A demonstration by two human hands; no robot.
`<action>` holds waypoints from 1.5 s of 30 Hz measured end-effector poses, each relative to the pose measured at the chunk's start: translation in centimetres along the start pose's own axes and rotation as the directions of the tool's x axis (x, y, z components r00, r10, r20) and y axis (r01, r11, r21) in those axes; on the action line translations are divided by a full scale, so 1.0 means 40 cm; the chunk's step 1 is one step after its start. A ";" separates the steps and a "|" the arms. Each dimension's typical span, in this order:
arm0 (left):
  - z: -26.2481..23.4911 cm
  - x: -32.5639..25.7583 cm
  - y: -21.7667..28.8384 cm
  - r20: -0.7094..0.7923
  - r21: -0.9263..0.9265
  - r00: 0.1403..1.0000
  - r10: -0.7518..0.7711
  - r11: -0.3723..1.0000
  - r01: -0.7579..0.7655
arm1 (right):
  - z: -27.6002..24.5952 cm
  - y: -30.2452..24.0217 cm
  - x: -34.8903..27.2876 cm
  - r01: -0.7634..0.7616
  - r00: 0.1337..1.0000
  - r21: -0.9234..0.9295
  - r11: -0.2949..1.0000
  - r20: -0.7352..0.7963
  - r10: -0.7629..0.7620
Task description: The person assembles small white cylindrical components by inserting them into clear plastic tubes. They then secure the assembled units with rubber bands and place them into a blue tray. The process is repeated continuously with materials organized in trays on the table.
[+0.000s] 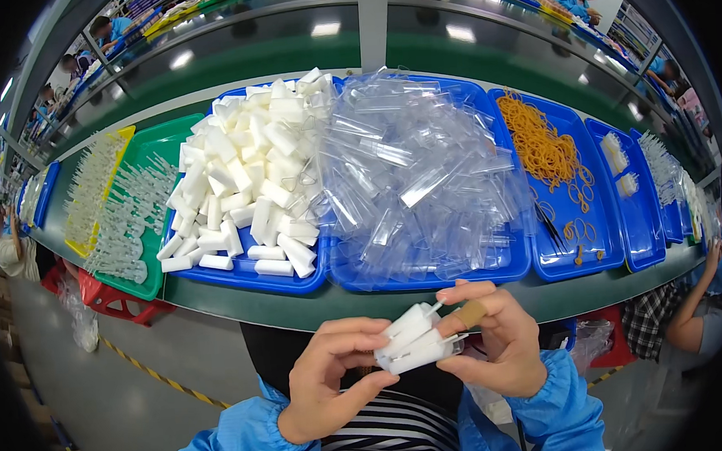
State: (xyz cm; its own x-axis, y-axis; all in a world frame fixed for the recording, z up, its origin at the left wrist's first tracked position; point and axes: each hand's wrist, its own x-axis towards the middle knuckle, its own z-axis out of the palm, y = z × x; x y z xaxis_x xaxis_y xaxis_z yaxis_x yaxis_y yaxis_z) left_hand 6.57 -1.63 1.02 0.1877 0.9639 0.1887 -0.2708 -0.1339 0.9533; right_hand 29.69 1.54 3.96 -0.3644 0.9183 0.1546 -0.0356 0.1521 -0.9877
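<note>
some white blocks (421, 355), between both hands (336, 379) (502, 345)

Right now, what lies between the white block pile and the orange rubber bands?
A blue tray heaped with clear plastic pieces lies between the white block pile and the orange rubber bands, in the head view.

Left head-worn fisheye, facing down and ahead, workbench (259, 307) close below

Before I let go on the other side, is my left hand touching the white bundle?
Touching. The head view shows the left hand meeting the left end of the white bundle, with no gap between them.
</note>
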 end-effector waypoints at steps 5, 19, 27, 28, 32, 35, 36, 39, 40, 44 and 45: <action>-0.010 -0.011 0.010 0.010 0.326 0.998 0.068 0.943 -0.067 | -0.002 -0.010 0.015 -0.064 0.993 -0.006 0.998 0.095 0.065; 0.003 -0.010 0.005 0.028 0.038 0.999 -0.020 0.999 0.019 | -0.003 0.003 0.022 0.135 0.972 -0.113 0.984 0.207 -0.109; 0.005 -0.010 0.013 0.122 0.231 0.989 0.087 0.966 -0.114 | 0.004 0.006 0.000 0.144 0.989 -0.231 0.962 0.072 -0.131; 0.007 -0.006 0.017 0.147 0.307 0.979 0.143 0.934 -0.183 | 0.008 0.011 -0.003 0.140 0.990 -0.213 0.967 0.051 -0.132; 0.011 0.000 0.019 0.238 0.407 0.943 0.231 0.858 -0.313 | 0.025 0.009 0.003 0.224 0.974 -0.218 0.950 0.090 -0.209; 0.025 0.000 0.024 0.191 0.433 0.948 0.253 0.845 -0.313 | 0.032 0.015 0.002 0.256 0.967 -0.215 0.943 0.051 -0.251; 0.026 0.001 0.024 0.186 0.438 0.954 0.234 0.850 -0.293 | 0.033 0.018 0.000 0.261 0.965 -0.220 0.940 0.027 -0.261; 0.024 0.002 0.022 0.150 0.412 0.975 0.163 0.886 -0.212 | 0.041 0.014 -0.003 0.224 0.974 -0.169 0.960 0.012 -0.226; 0.024 -0.002 0.018 0.125 0.375 0.984 0.130 0.912 -0.168 | 0.031 0.007 0.004 0.275 0.961 -0.238 0.932 0.056 -0.269; 0.017 -0.008 0.013 0.040 0.325 0.998 0.039 0.944 -0.050 | -0.055 -0.028 0.046 0.264 0.943 -0.606 0.751 -0.001 -0.333; 0.024 -0.005 0.013 0.021 0.277 0.999 0.028 0.960 -0.033 | -0.082 -0.026 0.047 0.153 0.929 -0.724 0.672 -0.127 -0.348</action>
State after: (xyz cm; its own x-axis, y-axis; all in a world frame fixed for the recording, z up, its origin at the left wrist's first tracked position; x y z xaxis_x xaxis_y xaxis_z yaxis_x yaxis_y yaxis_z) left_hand 7.28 -2.11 1.72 0.1999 0.9547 0.2206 -0.0043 -0.2243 0.9745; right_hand 32.10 4.30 5.34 -0.2075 0.8463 0.4906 0.5944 0.5074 -0.6239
